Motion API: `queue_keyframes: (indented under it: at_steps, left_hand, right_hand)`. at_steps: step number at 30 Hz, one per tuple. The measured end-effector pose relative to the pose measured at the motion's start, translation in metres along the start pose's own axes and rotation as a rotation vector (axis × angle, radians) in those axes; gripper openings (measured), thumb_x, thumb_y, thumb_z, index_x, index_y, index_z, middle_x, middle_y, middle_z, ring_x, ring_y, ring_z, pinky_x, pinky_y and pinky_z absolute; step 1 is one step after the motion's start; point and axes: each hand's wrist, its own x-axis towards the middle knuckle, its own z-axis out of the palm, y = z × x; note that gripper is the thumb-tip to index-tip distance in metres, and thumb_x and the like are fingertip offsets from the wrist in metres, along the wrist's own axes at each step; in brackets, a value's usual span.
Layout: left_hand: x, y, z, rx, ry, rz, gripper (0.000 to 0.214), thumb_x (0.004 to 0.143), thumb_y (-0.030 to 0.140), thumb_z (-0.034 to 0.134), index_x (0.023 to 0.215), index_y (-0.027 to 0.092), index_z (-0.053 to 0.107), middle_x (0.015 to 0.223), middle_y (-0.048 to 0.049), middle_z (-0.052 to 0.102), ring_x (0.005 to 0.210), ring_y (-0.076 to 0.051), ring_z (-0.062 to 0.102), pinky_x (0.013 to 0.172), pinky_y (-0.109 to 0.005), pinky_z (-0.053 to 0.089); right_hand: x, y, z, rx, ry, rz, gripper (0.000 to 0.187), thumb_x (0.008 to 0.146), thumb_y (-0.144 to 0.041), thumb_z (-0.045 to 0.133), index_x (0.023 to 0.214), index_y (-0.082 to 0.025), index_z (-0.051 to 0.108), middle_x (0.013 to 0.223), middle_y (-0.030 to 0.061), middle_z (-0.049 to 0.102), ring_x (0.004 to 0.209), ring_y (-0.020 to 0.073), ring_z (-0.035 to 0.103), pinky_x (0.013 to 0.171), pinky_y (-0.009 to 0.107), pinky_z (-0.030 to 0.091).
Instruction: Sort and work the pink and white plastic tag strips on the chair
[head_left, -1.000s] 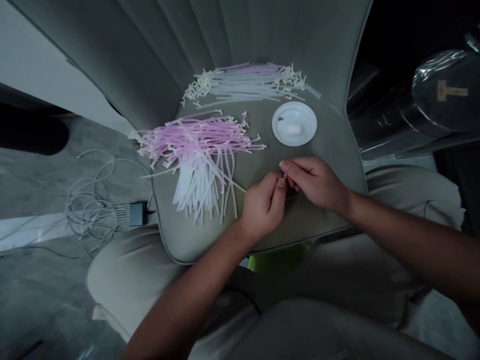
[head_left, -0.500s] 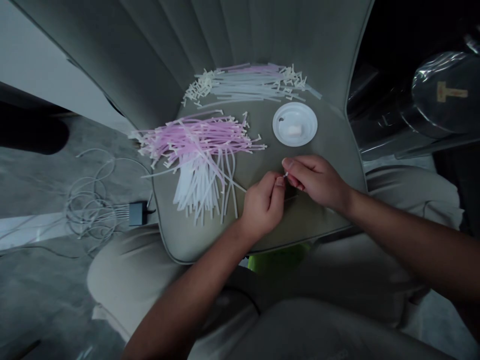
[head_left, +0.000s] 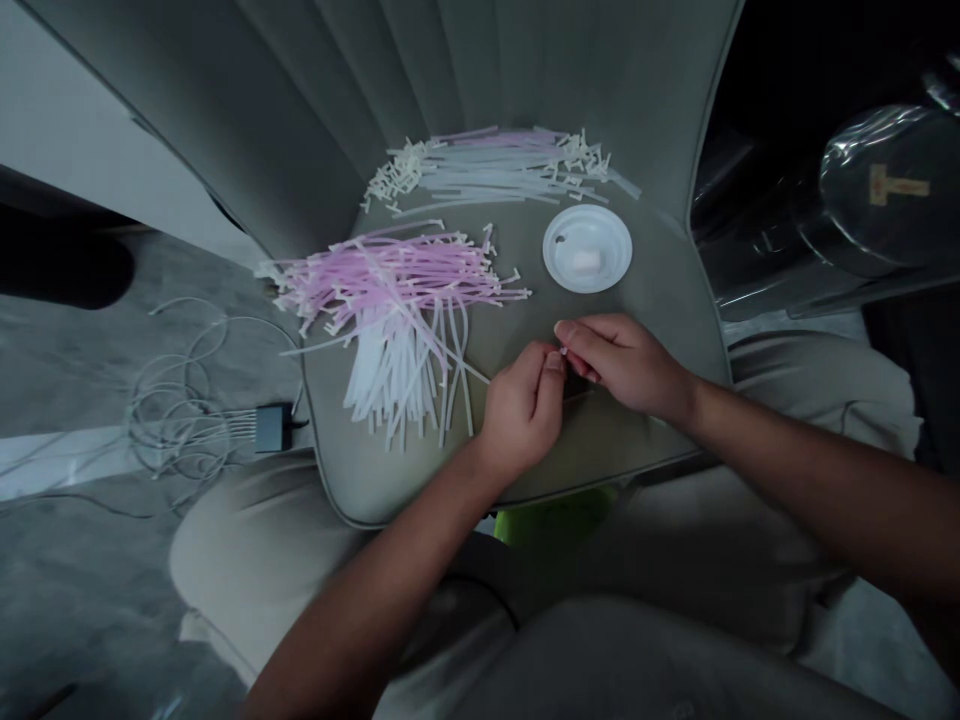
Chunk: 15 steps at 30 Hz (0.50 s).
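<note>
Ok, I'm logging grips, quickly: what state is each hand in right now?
Left hand: closed, apparently pinching a tiny pale piece.
Right hand: closed, right beside that piece; whether it holds anything can't be told.

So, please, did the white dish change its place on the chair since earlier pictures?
No, in no direction: judged against the chair seat and the pink bundle, the white dish lies in the same place; only the whole view shifted slightly.

passage: seat [head_left: 666,275] right of plate [head_left: 613,245] | blocked: pink bundle [head_left: 409,268] left, pale bundle [head_left: 495,165] behind, backrest [head_left: 525,60] beyond
</note>
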Motion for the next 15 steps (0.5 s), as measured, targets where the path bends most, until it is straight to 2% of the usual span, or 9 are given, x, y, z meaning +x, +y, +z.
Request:
queue_keyframes:
  at_steps: [15]
  left_hand:
    - [0.0,0.0019,-0.0008,-0.01,-0.006,-0.01,0.034,0.102,0.034,0.033,0.076,0.02,0.05,0.068,0.0009,0.057,0.062,-0.011,0.051,0.059,-0.026,0.038]
  right_hand:
    - [-0.001,0.0008,0.0007,0.071,0.021,0.069,0.052,0.093,-0.055,0.049,0.056,-0.018,0.046,0.052,-0.0048,0.041,0.051,0.0082,0.037,0.052,0.026,0.03]
